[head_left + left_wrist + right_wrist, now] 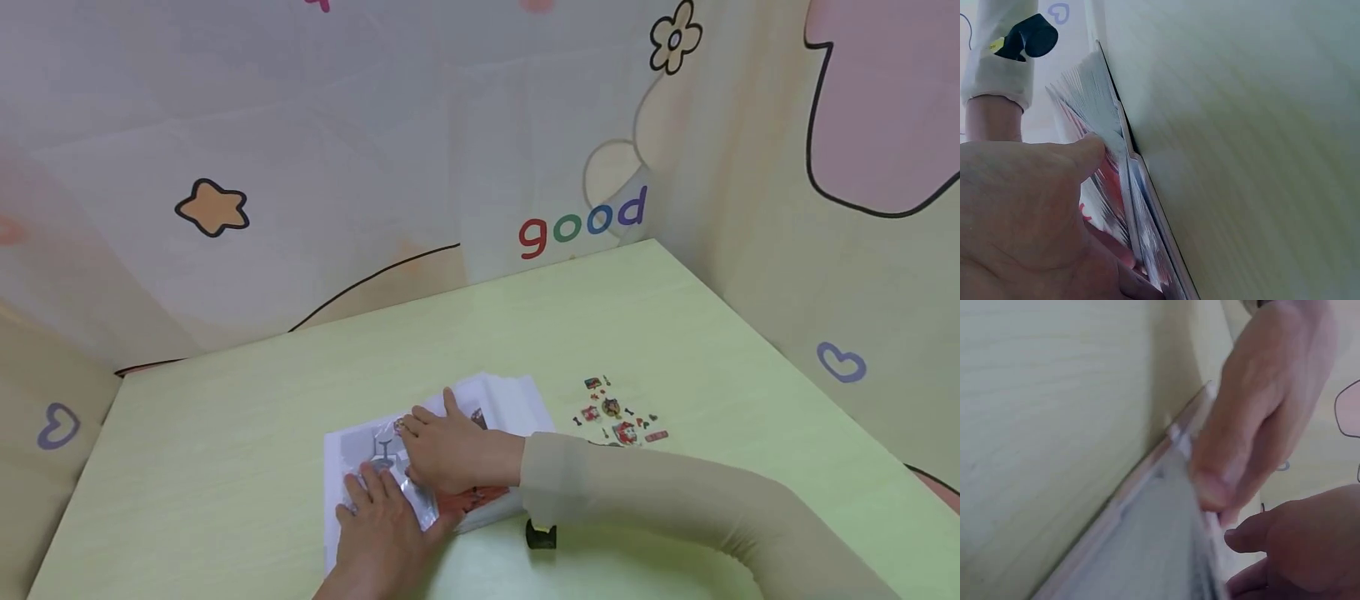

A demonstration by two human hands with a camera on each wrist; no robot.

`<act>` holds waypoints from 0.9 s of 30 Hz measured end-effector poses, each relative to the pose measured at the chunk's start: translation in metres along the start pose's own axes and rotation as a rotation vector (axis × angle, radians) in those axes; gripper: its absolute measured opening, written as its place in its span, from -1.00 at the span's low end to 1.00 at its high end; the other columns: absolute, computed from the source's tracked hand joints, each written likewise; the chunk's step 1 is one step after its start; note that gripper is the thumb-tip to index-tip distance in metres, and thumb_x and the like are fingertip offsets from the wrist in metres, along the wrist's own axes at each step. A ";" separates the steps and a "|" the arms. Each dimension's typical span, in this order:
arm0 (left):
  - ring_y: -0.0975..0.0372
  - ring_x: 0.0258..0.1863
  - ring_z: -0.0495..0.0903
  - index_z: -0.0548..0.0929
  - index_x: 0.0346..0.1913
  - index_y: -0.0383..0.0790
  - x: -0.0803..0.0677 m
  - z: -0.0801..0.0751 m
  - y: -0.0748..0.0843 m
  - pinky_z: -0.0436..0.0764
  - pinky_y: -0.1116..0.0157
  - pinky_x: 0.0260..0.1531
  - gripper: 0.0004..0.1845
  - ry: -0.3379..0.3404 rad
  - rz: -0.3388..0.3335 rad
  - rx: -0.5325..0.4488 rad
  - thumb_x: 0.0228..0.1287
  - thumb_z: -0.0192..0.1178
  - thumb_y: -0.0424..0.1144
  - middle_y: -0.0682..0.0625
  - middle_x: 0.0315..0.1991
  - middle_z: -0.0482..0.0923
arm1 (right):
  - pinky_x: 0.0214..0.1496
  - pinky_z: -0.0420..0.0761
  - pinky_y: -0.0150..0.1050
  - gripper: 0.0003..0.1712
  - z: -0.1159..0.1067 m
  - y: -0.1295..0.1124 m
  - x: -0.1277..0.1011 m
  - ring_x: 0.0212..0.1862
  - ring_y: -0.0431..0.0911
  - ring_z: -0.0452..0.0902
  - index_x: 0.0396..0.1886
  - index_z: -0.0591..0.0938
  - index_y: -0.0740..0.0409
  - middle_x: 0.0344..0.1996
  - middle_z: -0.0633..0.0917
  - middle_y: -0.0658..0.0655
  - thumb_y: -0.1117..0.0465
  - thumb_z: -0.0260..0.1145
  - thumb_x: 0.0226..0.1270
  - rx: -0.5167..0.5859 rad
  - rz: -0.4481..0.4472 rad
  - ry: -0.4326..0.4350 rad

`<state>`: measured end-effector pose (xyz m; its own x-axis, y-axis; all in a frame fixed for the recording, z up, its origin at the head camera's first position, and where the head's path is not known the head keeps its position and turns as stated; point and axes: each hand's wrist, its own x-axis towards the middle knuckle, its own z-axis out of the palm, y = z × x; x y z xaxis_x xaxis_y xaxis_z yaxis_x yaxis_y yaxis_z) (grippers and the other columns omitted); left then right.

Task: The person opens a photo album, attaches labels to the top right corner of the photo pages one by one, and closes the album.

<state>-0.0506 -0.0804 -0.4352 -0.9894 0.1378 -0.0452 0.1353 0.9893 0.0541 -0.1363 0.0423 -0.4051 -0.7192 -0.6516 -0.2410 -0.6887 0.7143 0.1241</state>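
The left hand (386,533) lies flat, fingers straight, pressing a glossy sticker album (431,454) at the middle of the pale green table (225,417). The right hand (442,450) also rests on it with fingers extended, holding nothing. The album's plastic-covered pages are white with grey and red prints. At three o'clock lies a small sticker sheet (618,417), well apart. The patterned backdrop (581,223) at twelve o'clock reads "good".

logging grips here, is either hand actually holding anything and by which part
Neither grips anything. Left hand lies flat on the sticker book's near corner; right hand presses its middle page.
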 end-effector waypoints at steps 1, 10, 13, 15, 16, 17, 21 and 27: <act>-0.52 0.32 0.27 0.38 0.25 -0.80 0.000 0.000 0.000 0.46 -0.39 0.08 0.26 0.000 0.000 0.003 0.16 0.15 0.55 -0.70 0.31 0.28 | 0.53 0.09 0.29 -0.32 -0.001 -0.001 -0.001 0.60 -0.06 0.10 0.59 0.33 0.12 0.57 0.31 0.07 -0.12 0.00 0.66 0.005 -0.003 -0.016; -0.50 0.32 0.27 0.37 0.24 -0.81 -0.001 0.000 0.001 0.45 -0.38 0.09 0.29 0.018 -0.009 -0.002 0.14 0.16 0.56 -0.69 0.31 0.28 | 0.56 0.02 0.29 -0.31 -0.001 0.002 0.004 0.62 -0.05 0.02 0.62 0.28 0.08 0.61 0.22 0.07 -0.15 -0.07 0.68 -0.062 -0.010 -0.071; -0.50 0.33 0.27 0.37 0.25 -0.81 -0.001 0.000 0.001 0.46 -0.37 0.09 0.29 0.019 -0.013 0.005 0.14 0.15 0.57 -0.68 0.31 0.28 | 0.56 0.02 0.28 -0.31 -0.001 0.003 0.005 0.63 -0.05 0.01 0.62 0.28 0.05 0.61 0.21 0.06 -0.15 -0.06 0.68 -0.064 -0.009 -0.075; -0.50 0.32 0.27 0.37 0.24 -0.80 -0.001 0.000 0.001 0.47 -0.37 0.07 0.29 0.026 -0.011 0.011 0.13 0.15 0.57 -0.68 0.31 0.29 | 0.56 0.02 0.27 -0.30 0.000 0.003 0.006 0.63 -0.06 0.00 0.63 0.27 0.03 0.61 0.20 0.05 -0.16 -0.05 0.67 -0.062 -0.010 -0.077; -0.50 0.32 0.27 0.38 0.24 -0.80 -0.001 0.000 0.001 0.47 -0.36 0.07 0.29 0.028 -0.010 0.013 0.13 0.15 0.57 -0.67 0.31 0.29 | 0.56 0.02 0.27 -0.30 0.001 0.003 0.007 0.63 -0.06 -0.01 0.63 0.26 0.03 0.62 0.20 0.05 -0.16 -0.04 0.67 -0.060 -0.010 -0.078; -0.50 0.32 0.28 0.38 0.24 -0.80 -0.001 0.000 0.001 0.47 -0.36 0.07 0.29 0.030 -0.009 0.014 0.13 0.15 0.57 -0.67 0.30 0.29 | 0.56 0.02 0.26 -0.30 0.001 0.004 0.007 0.63 -0.07 -0.01 0.63 0.26 0.02 0.62 0.19 0.04 -0.16 -0.04 0.67 -0.058 -0.008 -0.076; -0.50 0.31 0.28 0.37 0.24 -0.81 0.000 0.000 0.000 0.47 -0.37 0.06 0.29 0.022 -0.005 0.012 0.13 0.16 0.57 -0.68 0.30 0.29 | 0.57 0.03 0.25 -0.29 0.002 0.004 0.006 0.63 -0.08 -0.01 0.63 0.26 0.01 0.62 0.20 0.03 -0.17 -0.01 0.66 -0.031 0.000 -0.069; -0.51 0.32 0.27 0.36 0.25 -0.81 0.001 -0.002 0.000 0.46 -0.39 0.08 0.29 -0.007 -0.005 0.011 0.15 0.14 0.57 -0.69 0.31 0.27 | 0.57 0.02 0.26 -0.28 0.000 0.000 0.002 0.63 -0.07 -0.01 0.63 0.26 0.06 0.61 0.20 0.05 -0.17 0.02 0.65 0.040 0.014 -0.057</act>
<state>-0.0515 -0.0803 -0.4333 -0.9897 0.1329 -0.0526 0.1307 0.9905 0.0427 -0.1380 0.0411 -0.4058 -0.7218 -0.6266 -0.2939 -0.6735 0.7337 0.0898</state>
